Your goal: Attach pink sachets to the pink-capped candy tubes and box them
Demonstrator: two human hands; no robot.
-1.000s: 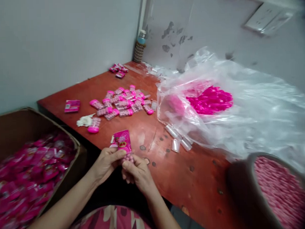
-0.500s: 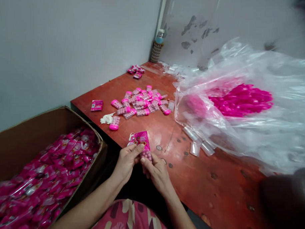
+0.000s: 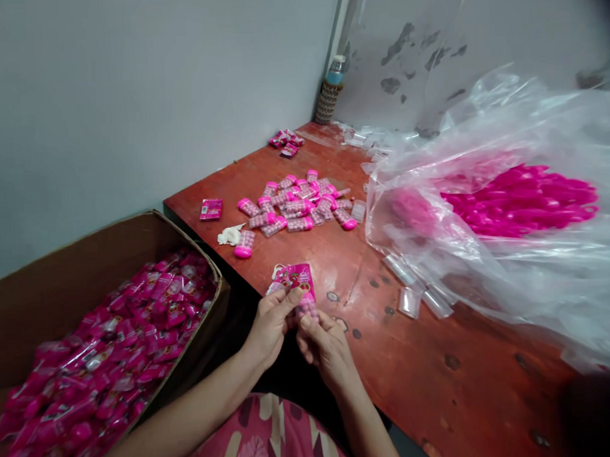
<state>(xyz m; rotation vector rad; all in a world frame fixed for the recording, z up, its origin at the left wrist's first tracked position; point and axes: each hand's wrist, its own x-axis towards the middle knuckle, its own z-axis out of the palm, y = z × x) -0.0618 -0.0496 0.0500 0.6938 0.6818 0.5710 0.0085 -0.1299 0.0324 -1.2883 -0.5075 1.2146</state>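
Observation:
Over the near edge of the table, my two hands meet around a small clear tube of pink balls (image 3: 306,313). My left hand (image 3: 273,323) is closed, its thumb pressing the lower edge of a pink printed wrapper (image 3: 302,275) at the tube's upper end. The tube's lower end sits in my closed right hand (image 3: 329,351), between thumb and fingers. How far the wrapper covers the tube is hidden by my fingers. Beyond lies a pile of pink-capped tubes of balls (image 3: 297,205), with one tube (image 3: 244,244) apart, by a crumpled white scrap (image 3: 230,235).
A cardboard box (image 3: 219,285) of pink-wrapped tubes (image 3: 138,327) stands left of the red table (image 3: 440,384). On the right, a clear plastic bag (image 3: 496,268) holds bright pink pieces (image 3: 524,201), with clear tubes (image 3: 410,301) beside it. A bottle (image 3: 329,97) stands in the far corner.
The whole view has shifted, so table, box and hands appear farther right. My hands keep the same grip on the tube and wrapper.

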